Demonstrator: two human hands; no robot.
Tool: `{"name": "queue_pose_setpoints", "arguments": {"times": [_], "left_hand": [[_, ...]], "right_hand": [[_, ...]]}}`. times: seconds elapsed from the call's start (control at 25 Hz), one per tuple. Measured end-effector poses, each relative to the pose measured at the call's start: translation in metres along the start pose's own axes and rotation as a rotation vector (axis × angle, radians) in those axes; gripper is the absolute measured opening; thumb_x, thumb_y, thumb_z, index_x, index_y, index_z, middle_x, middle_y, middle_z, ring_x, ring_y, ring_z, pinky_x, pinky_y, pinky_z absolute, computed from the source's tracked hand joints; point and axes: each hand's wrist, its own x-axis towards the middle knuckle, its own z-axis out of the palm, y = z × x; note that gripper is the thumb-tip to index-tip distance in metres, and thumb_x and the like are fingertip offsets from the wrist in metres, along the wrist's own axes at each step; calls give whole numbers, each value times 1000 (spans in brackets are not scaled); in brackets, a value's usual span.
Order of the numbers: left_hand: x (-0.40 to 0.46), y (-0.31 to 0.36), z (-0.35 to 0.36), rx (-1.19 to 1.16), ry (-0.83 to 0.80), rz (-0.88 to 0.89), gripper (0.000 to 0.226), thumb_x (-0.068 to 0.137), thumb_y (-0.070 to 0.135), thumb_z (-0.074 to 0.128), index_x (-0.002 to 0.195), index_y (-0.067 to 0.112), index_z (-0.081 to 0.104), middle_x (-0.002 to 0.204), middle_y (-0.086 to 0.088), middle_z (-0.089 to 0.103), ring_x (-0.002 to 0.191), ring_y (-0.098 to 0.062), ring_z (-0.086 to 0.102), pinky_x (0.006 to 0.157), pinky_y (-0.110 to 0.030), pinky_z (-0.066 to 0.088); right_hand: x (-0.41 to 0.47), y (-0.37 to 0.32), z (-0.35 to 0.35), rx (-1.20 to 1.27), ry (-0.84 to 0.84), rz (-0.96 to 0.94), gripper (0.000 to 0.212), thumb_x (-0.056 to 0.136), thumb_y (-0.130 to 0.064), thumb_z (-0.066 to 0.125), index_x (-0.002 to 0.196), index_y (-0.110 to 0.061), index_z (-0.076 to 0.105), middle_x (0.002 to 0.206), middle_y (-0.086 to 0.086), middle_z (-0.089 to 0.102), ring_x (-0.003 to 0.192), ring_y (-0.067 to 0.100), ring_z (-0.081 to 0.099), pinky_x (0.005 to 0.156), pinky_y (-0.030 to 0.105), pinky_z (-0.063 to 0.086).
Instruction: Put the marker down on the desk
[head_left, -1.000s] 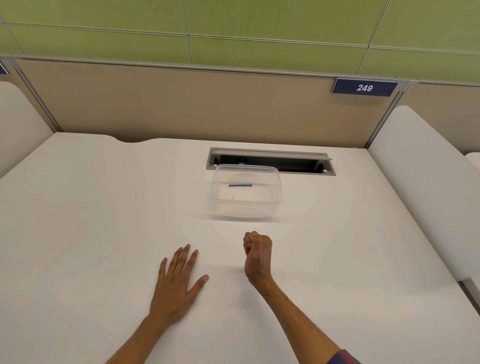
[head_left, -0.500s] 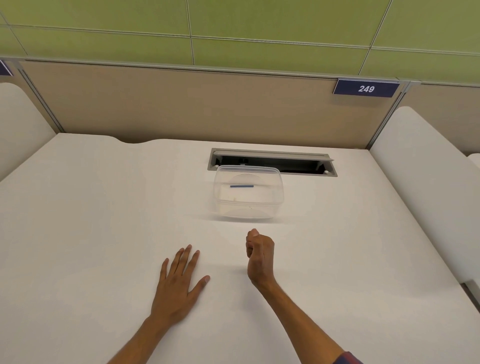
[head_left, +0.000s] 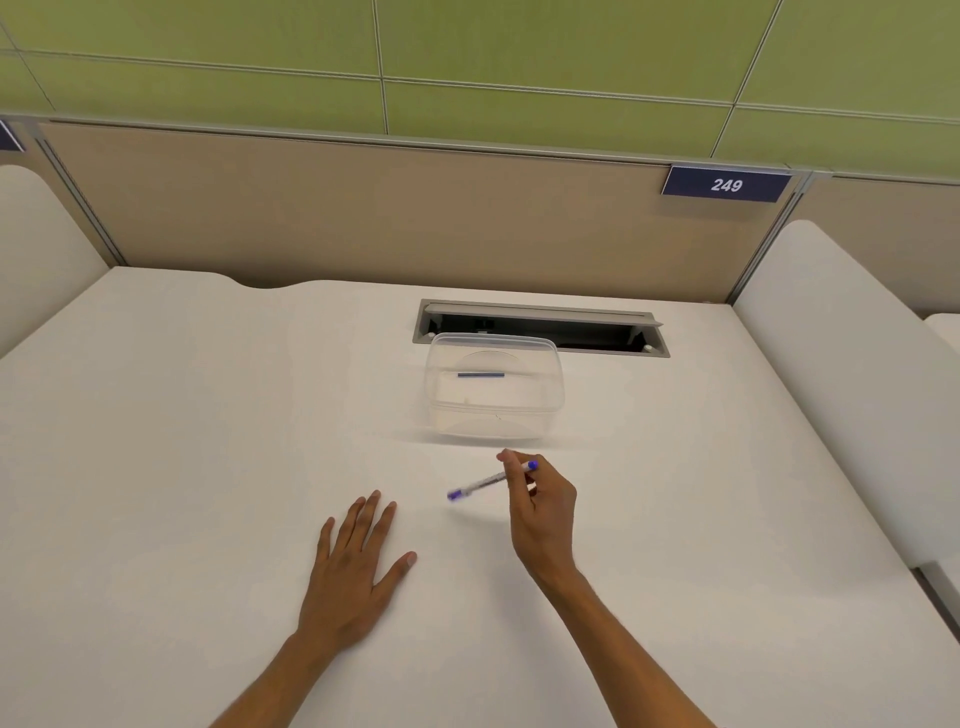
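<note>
Two hands near the clear container (head_left: 493, 395): right hand (head_left: 543, 512) pinches a pen (head_left: 491, 480) just before it; left hand (head_left: 353, 566) lies flat, fingers straight, steadying.

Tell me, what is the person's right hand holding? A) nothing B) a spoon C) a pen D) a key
C: the right hand pinches a pen with purple ends, in front of the clear plastic box.
</note>
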Motion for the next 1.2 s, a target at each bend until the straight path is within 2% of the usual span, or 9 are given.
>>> {"name": "queue_pose_setpoints", "arguments": {"times": [0.12,0.24,0.36,0.44,0.52,0.8,0.96,1.12,1.2], "left_hand": [[0,0,0,-5,1,0,71,89,68,18,150,30,19,159,10,8,145,-5,2,117,-37,-3],[0,0,0,-6,1,2,70,90,67,20,150,30,19,159,10,8,145,-5,2,117,-37,-3],[0,0,0,-10,3,2,70,90,66,20,150,30,19,159,10,9,145,-5,2,117,-36,-2],[1,0,1,-12,3,4,70,90,66,21,150,30,20,159,10,9,145,-5,2,117,-36,-3],[0,0,1,-17,5,4,69,90,66,21,149,31,20,159,10,9,145,-4,2,117,-35,-3],[0,0,0,-20,8,1,72,89,68,18,150,30,20,159,9,10,145,-5,3,117,-36,-3],[0,0,0,-13,5,3,71,89,68,18,150,30,19,159,9,10,145,-5,3,117,-37,-2],[0,0,0,-11,3,0,72,89,68,17,150,30,20,159,8,10,145,-6,3,117,-37,-2],[0,1,-1,-12,0,0,72,89,68,17,150,30,19,159,8,10,145,-6,3,117,-37,-2]], "right_hand": [[-10,8,-6,-75,-6,11,11,92,-27,68,88,-36,72,80,-21,71,70,6,60,53,19,40],[-21,20,-11,-144,-12,70,9,87,-22,74,90,-31,77,76,-26,70,79,-2,65,61,16,45],[-32,26,-12,-295,-34,137,5,86,-29,72,87,-32,76,71,-32,66,80,-5,65,67,19,48],[-38,27,-13,-396,-67,202,8,87,-35,68,93,-36,73,77,-24,71,75,2,66,70,25,50],[-42,28,-13,-508,-114,232,19,87,-40,64,104,-33,71,89,-14,76,80,9,69,74,28,50],[-41,28,-6,-888,-247,186,33,91,-49,47,87,-25,69,79,-6,73,71,18,64,66,30,48],[-43,32,-1,-938,-279,139,35,90,-49,46,86,-22,69,76,-4,73,62,17,52,62,29,43],[-47,34,0,-940,-317,143,40,88,-51,45,81,-18,66,71,-2,72,64,18,62,63,30,47],[-46,33,2,-933,-292,138,42,86,-55,47,79,-18,64,69,-2,71,59,18,57,59,29,43]]}}
